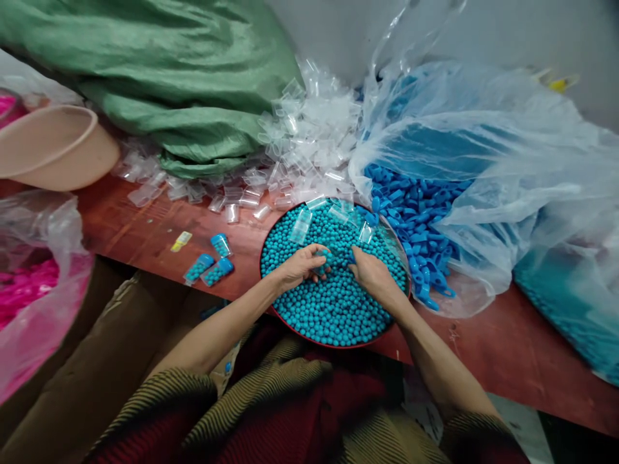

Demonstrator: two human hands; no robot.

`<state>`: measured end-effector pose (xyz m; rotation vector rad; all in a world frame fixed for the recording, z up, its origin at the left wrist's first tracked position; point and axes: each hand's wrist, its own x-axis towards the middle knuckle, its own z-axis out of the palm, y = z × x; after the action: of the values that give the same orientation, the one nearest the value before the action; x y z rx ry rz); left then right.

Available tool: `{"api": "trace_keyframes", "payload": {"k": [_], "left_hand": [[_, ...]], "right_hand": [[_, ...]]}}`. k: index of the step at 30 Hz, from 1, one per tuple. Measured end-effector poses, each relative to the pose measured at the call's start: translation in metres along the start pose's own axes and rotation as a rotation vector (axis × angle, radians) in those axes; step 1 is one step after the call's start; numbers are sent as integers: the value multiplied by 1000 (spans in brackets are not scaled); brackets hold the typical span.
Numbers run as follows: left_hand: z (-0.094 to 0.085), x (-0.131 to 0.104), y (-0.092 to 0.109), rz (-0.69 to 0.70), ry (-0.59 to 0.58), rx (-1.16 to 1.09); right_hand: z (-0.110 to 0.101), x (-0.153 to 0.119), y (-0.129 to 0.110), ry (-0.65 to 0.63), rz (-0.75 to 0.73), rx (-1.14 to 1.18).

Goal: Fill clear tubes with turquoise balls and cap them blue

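A round red-rimmed tray (338,347) full of turquoise beads (333,316) stands in front of me. Over the beads, my left hand (297,266) is closed around a small clear plastic container (327,259), partly hidden by the fingers. Close by on the right, my right hand (371,274) pinches a small blue cap (352,257), of which only a bit shows. The two hands are slightly apart. Several empty clear containers, such as this one (302,223), lie on the beads at the tray's far side. Three bead-filled containers with blue caps (217,273) lie left of the tray.
Clear containers (314,138) are heaped behind the tray, beside a green sack (203,84). Blue caps (420,225) spill from a plastic bag (488,142) at right. A beige tub (62,151) stands left, above a bag of pink pieces (29,290). A bag of beads (556,309) lies far right.
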<state>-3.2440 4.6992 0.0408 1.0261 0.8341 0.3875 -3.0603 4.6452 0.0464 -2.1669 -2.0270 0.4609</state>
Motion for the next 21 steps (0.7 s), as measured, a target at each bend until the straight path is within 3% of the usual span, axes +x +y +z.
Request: {"api": "trace_keyframes", "payload": {"k": [4, 7, 10, 14, 18, 21], "left_hand": [[-1, 2, -4, 23, -96, -110], [2, 3, -7, 102, -40, -29], [5, 3, -10, 158, 16, 90], [10, 3, -11, 205, 47, 184], [17, 4, -15, 266, 69, 200], [20, 3, -19, 256, 78, 150]], "right_hand": [[-6, 6, 7, -34, -7, 618], [0, 5, 4, -144, -67, 898], [5, 4, 3, -126, -96, 877], [1, 3, -1, 32, -66, 880], [2, -1, -11, 192, -253, 575], [6, -6, -10, 209, -334, 424]]}}
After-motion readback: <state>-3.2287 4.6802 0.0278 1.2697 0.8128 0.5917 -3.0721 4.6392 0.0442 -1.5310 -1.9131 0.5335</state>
